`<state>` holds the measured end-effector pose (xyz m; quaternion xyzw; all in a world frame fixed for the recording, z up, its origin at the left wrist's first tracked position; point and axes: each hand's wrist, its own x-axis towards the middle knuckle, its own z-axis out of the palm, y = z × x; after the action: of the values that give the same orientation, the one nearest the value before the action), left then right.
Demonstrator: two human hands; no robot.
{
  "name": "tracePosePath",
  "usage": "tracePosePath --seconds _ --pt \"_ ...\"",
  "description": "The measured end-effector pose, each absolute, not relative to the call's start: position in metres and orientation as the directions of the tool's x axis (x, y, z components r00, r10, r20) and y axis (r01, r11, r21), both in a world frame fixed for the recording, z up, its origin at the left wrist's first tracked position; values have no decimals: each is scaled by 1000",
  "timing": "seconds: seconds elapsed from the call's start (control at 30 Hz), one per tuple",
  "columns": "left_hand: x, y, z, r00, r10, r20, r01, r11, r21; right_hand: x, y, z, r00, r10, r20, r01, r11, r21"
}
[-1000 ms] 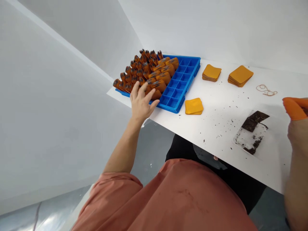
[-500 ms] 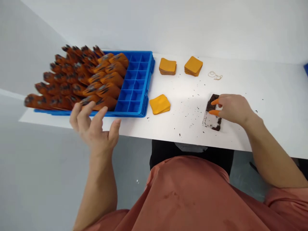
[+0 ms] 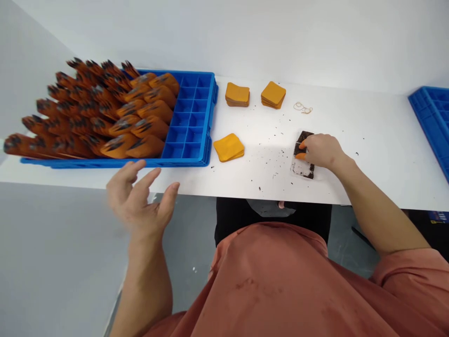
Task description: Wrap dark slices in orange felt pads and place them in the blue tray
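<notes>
My right hand [image 3: 322, 150] is over a small clear box [image 3: 298, 170] of dark, crumbly flakes [image 3: 303, 135]. Orange covers sit on two of its fingertips, which are apart and down at the flakes; the other fingers are mostly hidden. My left hand [image 3: 140, 199], empty with fingers spread, hovers by the table's front edge below a blue compartment tray [image 3: 205, 164]. Orange cloth-like pouches [image 3: 150, 144] with dark openings fill much of that tray, while its right-hand compartments are bare.
Yellow-orange square pieces lie in a front stack [image 3: 229, 147], a back stack [image 3: 237, 94] and another back stack [image 3: 273, 94]. Thin tan loops [image 3: 303, 108] lie behind the box. Dark crumbs dot the white table [image 3: 261, 171]. Another blue tray [image 3: 430, 122] stands at the right edge.
The view has shifted to the right, bringing the second blue tray further into sight. My left hand has drawn back from the pouches, still spread. My right hand stays at the box.
</notes>
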<state>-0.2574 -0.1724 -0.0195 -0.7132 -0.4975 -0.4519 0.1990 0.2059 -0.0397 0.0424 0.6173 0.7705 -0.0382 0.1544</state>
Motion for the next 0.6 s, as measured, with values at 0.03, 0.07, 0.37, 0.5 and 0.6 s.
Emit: tracePosePath --seconds 0.03,0.07,0.37,0.5,0.6 --pt "-257 -173 -20 94 530 843 890 -425 168 206 -40 43 -202 938 -283 958 250 144" --pt "-257 -174 -20 92 532 842 890 -423 170 205 -41 43 -218 935 -281 950 269 158" --pt "-235 -175 -7 26 580 815 903 -363 230 208 -47 49 -285 946 -153 931 311 190" --pt "-200 -167 16 -77 814 576 877 -220 428 216 -42 49 -264 961 -82 949 274 154" --pt "-175 -137 30 11 924 381 874 -194 445 225 -40 48 -236 972 5 969 234 82"
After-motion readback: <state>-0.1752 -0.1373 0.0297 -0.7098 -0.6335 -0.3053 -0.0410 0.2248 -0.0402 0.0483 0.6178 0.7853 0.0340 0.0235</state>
